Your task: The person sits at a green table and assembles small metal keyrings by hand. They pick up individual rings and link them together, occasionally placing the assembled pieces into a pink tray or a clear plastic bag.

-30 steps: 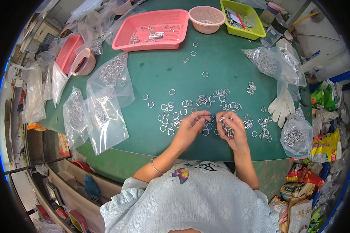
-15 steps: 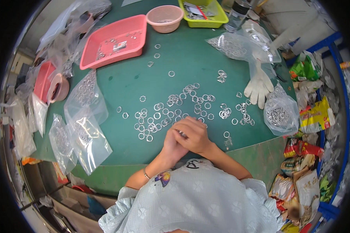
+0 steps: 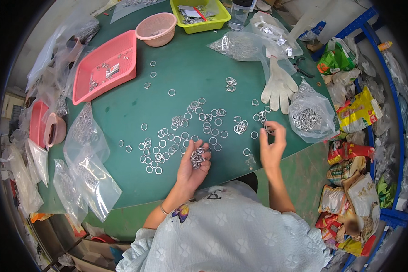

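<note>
My left hand [image 3: 192, 167] is cupped palm up near the table's front edge, its fingers curled round a heap of silver metal rings [image 3: 198, 157]. Off to the right, my right hand [image 3: 274, 147] reaches over a small group of rings [image 3: 261, 116]. Its thumb and forefinger are apart, and its fingertips partly cover a ring or two. Many loose rings [image 3: 185, 135] lie spread across the green table, mostly in front of and left of my left hand. A smaller cluster of rings [image 3: 240, 126] sits between the two hands.
A white glove [image 3: 279, 88] and a clear bag of rings [image 3: 309, 119] lie at the right. Farther back stand a pink tray [image 3: 79, 86], a pink bowl [image 3: 161, 20] and a yellow-green basket [image 3: 213, 23]. Plastic bags [image 3: 95, 179] cover the left side. Black-handled pliers [image 3: 302, 68] lie beyond the glove.
My hands were clasped together; now they are parted. The left has turned palm up, showing the rings in it, and the right has moved right to the rings there. The view has shifted.
</note>
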`<state>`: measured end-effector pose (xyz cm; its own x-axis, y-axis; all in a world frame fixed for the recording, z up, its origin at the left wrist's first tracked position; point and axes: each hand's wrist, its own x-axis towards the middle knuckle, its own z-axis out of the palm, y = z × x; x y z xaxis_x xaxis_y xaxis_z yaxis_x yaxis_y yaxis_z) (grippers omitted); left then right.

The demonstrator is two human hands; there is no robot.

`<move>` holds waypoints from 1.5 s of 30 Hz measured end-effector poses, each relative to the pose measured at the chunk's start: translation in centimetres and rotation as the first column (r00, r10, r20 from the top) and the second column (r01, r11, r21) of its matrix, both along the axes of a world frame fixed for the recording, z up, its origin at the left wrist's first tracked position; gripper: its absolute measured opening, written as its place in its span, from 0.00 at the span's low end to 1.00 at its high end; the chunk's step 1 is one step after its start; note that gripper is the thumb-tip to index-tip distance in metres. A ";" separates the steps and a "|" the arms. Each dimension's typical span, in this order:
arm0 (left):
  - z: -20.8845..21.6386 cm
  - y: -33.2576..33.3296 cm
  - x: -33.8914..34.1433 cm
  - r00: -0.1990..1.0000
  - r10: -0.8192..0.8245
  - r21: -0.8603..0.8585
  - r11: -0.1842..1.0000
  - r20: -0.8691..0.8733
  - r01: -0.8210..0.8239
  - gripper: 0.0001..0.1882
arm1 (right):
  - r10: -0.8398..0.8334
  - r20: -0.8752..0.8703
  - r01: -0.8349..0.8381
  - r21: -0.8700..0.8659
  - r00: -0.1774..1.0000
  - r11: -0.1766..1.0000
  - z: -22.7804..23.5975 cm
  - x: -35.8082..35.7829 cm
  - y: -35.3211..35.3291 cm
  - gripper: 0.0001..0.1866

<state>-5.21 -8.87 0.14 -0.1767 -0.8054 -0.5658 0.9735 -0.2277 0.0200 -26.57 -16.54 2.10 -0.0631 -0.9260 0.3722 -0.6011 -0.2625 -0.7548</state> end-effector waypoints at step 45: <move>2.5 -0.1 -2.2 0.819 -0.228 -0.105 0.938 0.526 0.329 0.09 | 0.091 0.960 -0.893 0.209 0.266 0.399 -0.1 2.6 -0.3 0.07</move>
<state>-7.40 -8.96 2.60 -0.1445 -0.8622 -0.4855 0.7132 -0.4308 0.5529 -24.01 -16.83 1.98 0.6749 -0.7145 -0.1844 0.3491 0.5293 -0.7733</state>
